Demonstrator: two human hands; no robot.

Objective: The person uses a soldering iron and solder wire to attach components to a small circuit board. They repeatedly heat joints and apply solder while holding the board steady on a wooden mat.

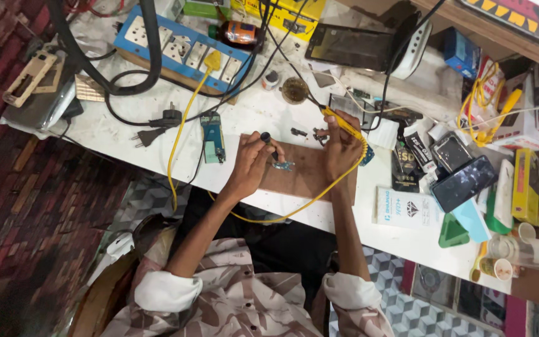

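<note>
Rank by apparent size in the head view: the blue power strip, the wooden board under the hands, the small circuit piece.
1. Blue power strip
2. Wooden board, partly covered by the hands, so nearly alike
3. Small circuit piece

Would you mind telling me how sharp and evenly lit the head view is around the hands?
In the head view, the white table is brightly lit and nearly washed out; the left hand and right hand look slightly soft; the small board between them is too blurred for detail; the floor at left falls into shade.
</note>
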